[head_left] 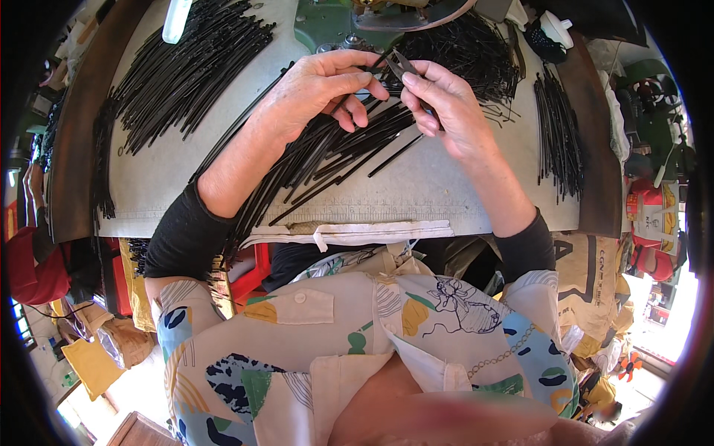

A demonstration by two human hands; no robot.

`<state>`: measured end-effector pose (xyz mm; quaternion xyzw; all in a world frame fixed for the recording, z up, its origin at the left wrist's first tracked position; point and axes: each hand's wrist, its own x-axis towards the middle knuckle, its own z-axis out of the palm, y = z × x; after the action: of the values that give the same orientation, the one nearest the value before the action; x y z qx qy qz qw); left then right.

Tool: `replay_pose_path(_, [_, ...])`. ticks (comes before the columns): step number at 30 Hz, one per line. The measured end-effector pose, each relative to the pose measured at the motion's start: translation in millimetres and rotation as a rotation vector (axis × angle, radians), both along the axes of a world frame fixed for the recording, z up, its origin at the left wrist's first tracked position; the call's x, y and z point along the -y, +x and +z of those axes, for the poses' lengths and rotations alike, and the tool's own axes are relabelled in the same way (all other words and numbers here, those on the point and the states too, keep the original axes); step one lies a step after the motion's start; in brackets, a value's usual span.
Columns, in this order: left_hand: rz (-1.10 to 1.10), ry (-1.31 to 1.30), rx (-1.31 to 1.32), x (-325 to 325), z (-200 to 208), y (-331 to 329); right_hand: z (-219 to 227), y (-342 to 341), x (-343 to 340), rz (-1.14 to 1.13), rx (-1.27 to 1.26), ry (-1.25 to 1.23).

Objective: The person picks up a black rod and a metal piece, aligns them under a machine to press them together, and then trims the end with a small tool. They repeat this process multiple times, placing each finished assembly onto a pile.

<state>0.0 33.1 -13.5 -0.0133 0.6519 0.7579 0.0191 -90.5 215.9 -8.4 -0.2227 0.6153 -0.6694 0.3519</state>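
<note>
Near the far middle of the table, my left hand (pixel 327 85) pinches the end of a thin black strip (pixel 382 59). My right hand (pixel 446 100) is closed round small dark pliers (pixel 401 65), whose jaws meet the strip's end by my left fingertips. Whether they grip it cannot be made out. Beneath both hands lies a loose heap of long black strips (pixel 316 160), fanning toward the front edge. Just beyond my hands stands a green machine (pixel 316 26), its lower part partly hidden by my fingers.
A large bundle of black strips (pixel 190 74) covers the table's far left. Tangled black pieces (pixel 476 56) pile up at the far right, and another bundle (pixel 558 137) lies at the right edge. White cloth tape (pixel 372 233) runs along the front edge below a printed ruler scale (pixel 416 211).
</note>
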Motion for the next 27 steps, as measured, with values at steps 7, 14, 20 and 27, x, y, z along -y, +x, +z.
replay_pose_path(7, [-0.029,-0.009,0.022,-0.8,1.5,0.2,-14.0,5.3,3.5,-0.306,-1.389,0.212])
replay_pose_path(14, [-0.001,-0.008,-0.002,-1.7,2.1,2.5,1.6,-2.3,-0.7,-0.081,-0.244,0.021])
replay_pose_path(20, [-0.022,-0.005,0.004,-2.8,0.2,1.9,4.3,-6.4,-5.8,-0.018,-0.064,-0.035])
replay_pose_path(27, [0.021,-0.021,-0.001,-4.7,0.8,1.3,1.4,0.6,1.3,-0.047,0.013,-0.054])
